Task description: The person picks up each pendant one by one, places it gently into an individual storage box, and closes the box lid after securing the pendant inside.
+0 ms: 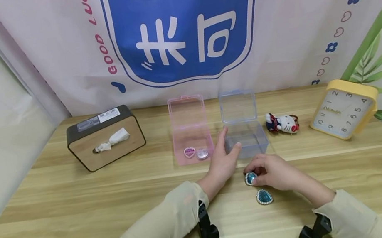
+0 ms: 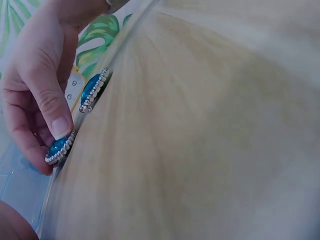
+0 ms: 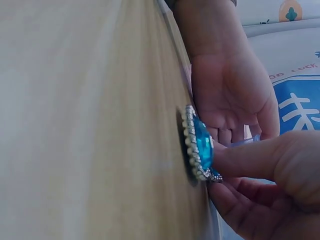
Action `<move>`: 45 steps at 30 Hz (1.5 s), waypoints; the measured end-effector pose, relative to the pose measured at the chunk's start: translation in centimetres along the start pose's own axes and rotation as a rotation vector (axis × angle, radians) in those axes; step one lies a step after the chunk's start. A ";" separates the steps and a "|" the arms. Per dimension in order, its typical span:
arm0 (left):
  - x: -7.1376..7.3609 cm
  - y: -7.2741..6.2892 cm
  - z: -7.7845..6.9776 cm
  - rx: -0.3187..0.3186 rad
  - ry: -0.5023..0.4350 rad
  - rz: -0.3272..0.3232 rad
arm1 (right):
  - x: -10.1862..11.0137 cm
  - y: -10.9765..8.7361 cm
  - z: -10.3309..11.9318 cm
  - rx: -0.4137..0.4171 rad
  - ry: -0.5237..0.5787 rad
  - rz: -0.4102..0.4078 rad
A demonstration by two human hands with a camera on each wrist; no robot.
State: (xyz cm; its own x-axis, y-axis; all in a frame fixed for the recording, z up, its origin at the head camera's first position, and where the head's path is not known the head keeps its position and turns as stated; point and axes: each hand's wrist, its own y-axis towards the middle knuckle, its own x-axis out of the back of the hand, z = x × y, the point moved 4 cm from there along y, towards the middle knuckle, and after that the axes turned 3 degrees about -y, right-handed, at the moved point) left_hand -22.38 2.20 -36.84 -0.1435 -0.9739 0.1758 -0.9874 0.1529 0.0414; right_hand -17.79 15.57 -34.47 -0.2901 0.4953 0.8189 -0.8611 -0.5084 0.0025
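Note:
My right hand (image 1: 275, 170) pinches a teal gem (image 1: 250, 178) with a beaded silver rim between thumb and fingers, low at the tabletop. Closer to me lies a second, drop-shaped teal gem (image 1: 264, 197) with the same kind of rim; the left wrist view shows this loose gem (image 2: 93, 91) beside the pinched gem (image 2: 60, 148). At the left front corner of a clear blue box (image 1: 253, 150), lid raised, my left hand (image 1: 222, 162) rests with thumb and fingers spread. A clear pink box (image 1: 181, 154), lid also raised, holds a pink heart gem (image 1: 190, 152) and a pale gem (image 1: 202, 154).
A tissue box (image 1: 112, 125) stands at the back left. Right of the blue box lies a small cat doll (image 1: 283, 123), and farther right a yellow clock (image 1: 344, 108) leans back. A printed curtain (image 1: 294, 34) hangs behind the wooden table (image 1: 59, 216).

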 end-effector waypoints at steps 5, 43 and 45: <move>0.1 0.1 -0.3 -0.017 0.000 -0.003 | 0.7 0.2 0.1 -0.016 0.018 0.039; 0.0 0.1 0.2 -0.039 0.057 0.005 | 5.2 0.8 -0.2 -0.132 0.177 -0.052; 0.0 0.0 0.1 -0.044 0.063 0.005 | 5.4 0.9 -0.2 -0.139 0.190 -0.065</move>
State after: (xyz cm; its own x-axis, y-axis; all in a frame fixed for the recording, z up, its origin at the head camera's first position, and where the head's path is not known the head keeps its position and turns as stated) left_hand -22.39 2.19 -36.95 -0.1429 -0.9607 0.2378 -0.9825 0.1668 0.0835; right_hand -20.22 17.91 -30.18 -0.2944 0.6542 0.6967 -0.9259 -0.3758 -0.0385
